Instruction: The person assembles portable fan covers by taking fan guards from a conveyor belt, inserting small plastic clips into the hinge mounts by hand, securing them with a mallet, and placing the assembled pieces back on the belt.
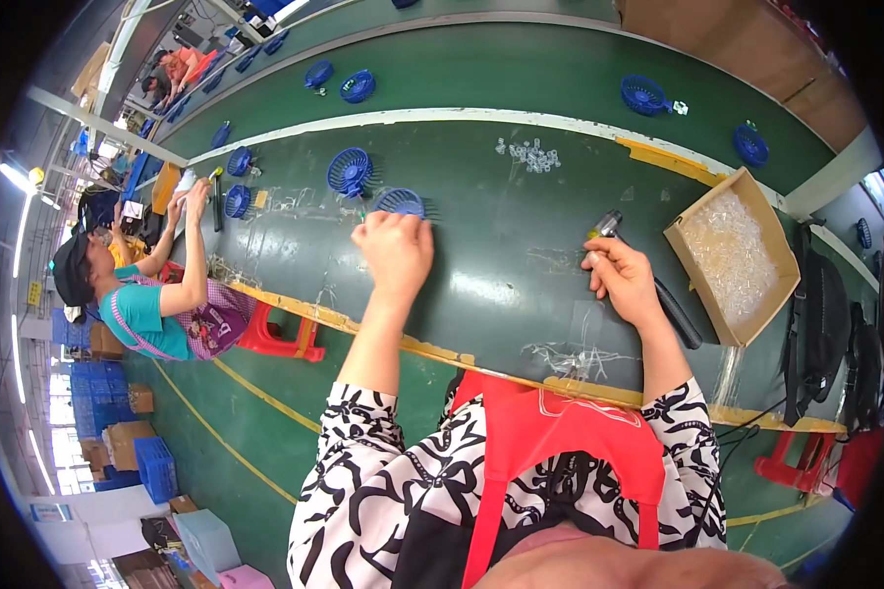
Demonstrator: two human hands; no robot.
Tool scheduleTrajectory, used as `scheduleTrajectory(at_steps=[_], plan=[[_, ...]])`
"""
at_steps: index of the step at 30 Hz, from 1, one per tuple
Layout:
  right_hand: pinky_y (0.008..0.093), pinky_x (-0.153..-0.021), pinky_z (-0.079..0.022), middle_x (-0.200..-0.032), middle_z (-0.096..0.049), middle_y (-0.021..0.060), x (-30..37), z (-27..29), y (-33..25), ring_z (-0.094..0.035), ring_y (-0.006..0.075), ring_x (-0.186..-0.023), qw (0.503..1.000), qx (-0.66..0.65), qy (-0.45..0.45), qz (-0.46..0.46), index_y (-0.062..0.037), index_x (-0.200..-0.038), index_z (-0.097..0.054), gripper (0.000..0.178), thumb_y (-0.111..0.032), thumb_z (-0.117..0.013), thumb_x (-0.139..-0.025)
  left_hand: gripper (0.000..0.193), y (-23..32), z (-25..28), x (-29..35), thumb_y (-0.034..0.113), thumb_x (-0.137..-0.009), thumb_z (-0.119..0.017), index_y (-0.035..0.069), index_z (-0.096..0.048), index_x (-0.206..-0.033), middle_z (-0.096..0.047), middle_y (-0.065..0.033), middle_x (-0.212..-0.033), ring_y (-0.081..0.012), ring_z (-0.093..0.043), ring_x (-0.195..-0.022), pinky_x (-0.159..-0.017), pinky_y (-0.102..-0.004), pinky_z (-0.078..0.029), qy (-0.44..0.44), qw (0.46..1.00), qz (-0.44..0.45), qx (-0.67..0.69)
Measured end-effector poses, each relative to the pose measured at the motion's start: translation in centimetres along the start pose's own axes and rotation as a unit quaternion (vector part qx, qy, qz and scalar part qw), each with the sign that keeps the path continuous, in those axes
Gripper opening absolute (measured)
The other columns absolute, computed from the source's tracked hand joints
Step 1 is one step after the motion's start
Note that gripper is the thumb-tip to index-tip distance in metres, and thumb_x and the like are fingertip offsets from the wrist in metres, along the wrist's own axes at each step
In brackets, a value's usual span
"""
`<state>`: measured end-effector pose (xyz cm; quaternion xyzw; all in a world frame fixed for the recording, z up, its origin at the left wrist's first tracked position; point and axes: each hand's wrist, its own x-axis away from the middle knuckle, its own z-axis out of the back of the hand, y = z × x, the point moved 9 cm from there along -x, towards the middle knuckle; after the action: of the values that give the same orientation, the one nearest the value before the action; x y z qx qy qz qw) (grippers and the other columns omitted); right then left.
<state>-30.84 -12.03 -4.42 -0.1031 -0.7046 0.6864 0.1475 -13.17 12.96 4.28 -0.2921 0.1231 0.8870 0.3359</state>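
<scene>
My left hand [395,253] is closed at the near side of a small round blue slotted plastic basket [401,201], fingers bent down over its rim. A second blue basket [350,171] sits just beyond it to the left. My right hand [623,282] hovers over a hammer [680,319] whose dark handle passes beneath it. Its thumb and fingertips are pinched together; whatever they hold is too small to make out. The hammer head [607,224] shows past the knuckles. Farther off lies a loose cluster of small clear plastic pieces [530,155].
A cardboard box [673,236] of clear small parts stands at right, beside a black bag [815,324]. Behind a white ledge, a green belt [501,74] carries several blue baskets. A co-worker [157,304] works at left. Plastic scraps [575,359] lie near the front edge.
</scene>
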Motion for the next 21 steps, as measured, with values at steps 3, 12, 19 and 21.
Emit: scheduleTrajectory(at_steps=[3, 12, 19, 21], plan=[[0.0209, -0.052, -0.046, -0.088, -0.065, 0.0065, 0.1, 0.3, 0.2, -0.056, 0.007, -0.061, 1.0, 0.005, 0.015, 0.011, 0.0026, -0.115, -0.06, 0.022, -0.008, -0.053, -0.097, 0.019, 5.4, 1.2, 0.3, 0.015, -0.07, -0.069, 0.008, -0.056, -0.058, -0.061, -0.0092, -0.061, -0.0336, -0.058, -0.063, -0.06, -0.0485, -0.042, 0.02, 0.994, -0.042, 0.095], [0.0202, -0.052, -0.039, -0.085, -0.066, 0.0041, 1.7, -0.4, -0.7, -0.048, 0.0048, -0.058, 0.996, 0.076, 0.045, 0.024, 0.0001, -0.112, -0.062, 0.022, -0.012, -0.058, -0.094, 0.013, 13.0, 2.0, 2.6, 0.008, -0.078, -0.064, 0.007, -0.068, -0.091, -0.067, -0.0093, -0.084, -0.0323, -0.062, -0.084, -0.074, -0.0461, -0.046, 0.026, 0.935, -0.065, 0.347], [0.0201, -0.056, -0.041, -0.085, -0.066, 0.0019, 5.1, -0.2, -1.2, -0.051, 0.0051, -0.063, 0.992, 0.102, 0.075, 0.006, 0.0011, -0.107, -0.066, 0.02, -0.013, -0.06, -0.094, 0.045, 11.6, 2.4, 6.0, -0.008, -0.077, -0.063, -0.004, -0.056, -0.121, -0.052, -0.024, -0.13, -0.0406, -0.053, -0.117, -0.098, -0.0439, -0.046, -0.072, 0.909, -0.058, 0.408], [0.0223, -0.06, -0.045, -0.088, -0.067, 0.0032, 5.5, -1.8, -3.5, -0.055, 0.0071, -0.066, 0.962, 0.244, 0.086, 0.089, 0.0009, -0.107, -0.066, 0.022, -0.012, -0.065, -0.09, 0.058, 12.6, 1.2, 6.8, -0.005, -0.076, -0.069, -0.004, -0.048, -0.13, -0.046, -0.0266, -0.136, -0.0425, -0.048, -0.124, -0.102, -0.0432, -0.044, -0.099, 0.888, -0.051, 0.446]])
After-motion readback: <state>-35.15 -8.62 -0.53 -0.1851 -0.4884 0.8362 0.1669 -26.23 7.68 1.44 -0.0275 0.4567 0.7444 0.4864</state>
